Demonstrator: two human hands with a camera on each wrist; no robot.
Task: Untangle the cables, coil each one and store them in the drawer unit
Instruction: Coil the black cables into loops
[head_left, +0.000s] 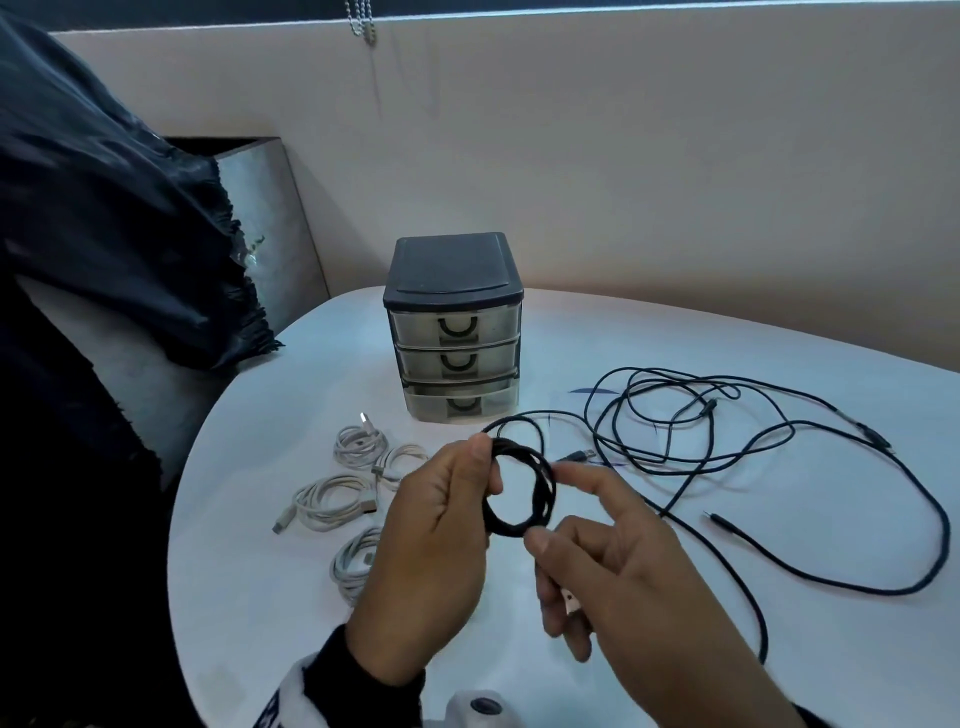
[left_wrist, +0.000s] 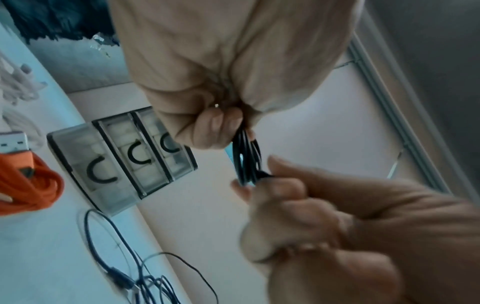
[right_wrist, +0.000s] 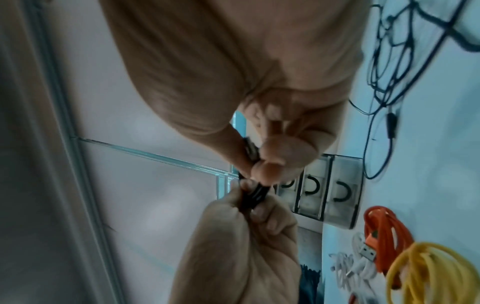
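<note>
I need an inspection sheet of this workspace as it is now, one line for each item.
Surface: white rounded table.
Job's things: drawer unit, all three drawers closed; black coil held above the table.
Clutter: nothing seen.
Grips: left hand and right hand both pinch the black coil.
Cables: coiled white cables left of the hands; loose black cables right; orange coil and yellow coil in the right wrist view.
Surroundings: beige wall; dark fabric at left.

Drawer unit (head_left: 453, 327) at the back of the table (head_left: 675, 649). Coiled cables (head_left: 358, 488) in front, to its left. Loose cables (head_left: 753, 447) spread out on its right.
</note>
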